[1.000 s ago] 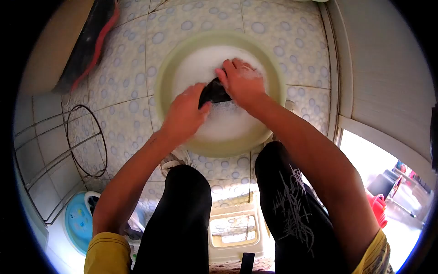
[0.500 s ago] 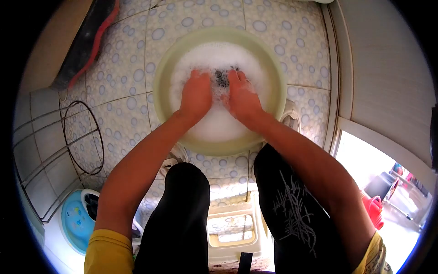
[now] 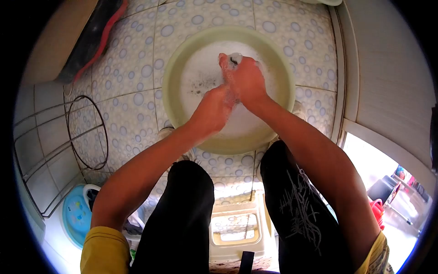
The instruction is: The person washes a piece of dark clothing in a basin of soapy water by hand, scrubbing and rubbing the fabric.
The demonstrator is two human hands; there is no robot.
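Observation:
Both hands are together over a pale green basin [image 3: 169, 91] filled with white suds [image 3: 196, 64]. My right hand [image 3: 248, 80] is closed around a dark wet cloth [image 3: 234, 60], of which only a small patch shows through the foam. Just below and to the left, my left hand [image 3: 213, 107] is closed against the right one; foam sits between them. Its fingertips are hidden, so what it grips there cannot be made out. Dark specks show through the suds to the left of the hands.
The basin stands on a bubble-patterned tiled floor [image 3: 132, 68], my feet beside it. Left are a wire rack [image 3: 70, 137] and a blue tub [image 3: 75, 212]. A cream plastic stool [image 3: 239, 251] is between my legs. A cabinet panel [image 3: 388, 68] borders the right side.
My hands were apart and low in the foam with the dark cloth between them. Now they are joined above the suds, my right hand farther forward, my left crossed toward it.

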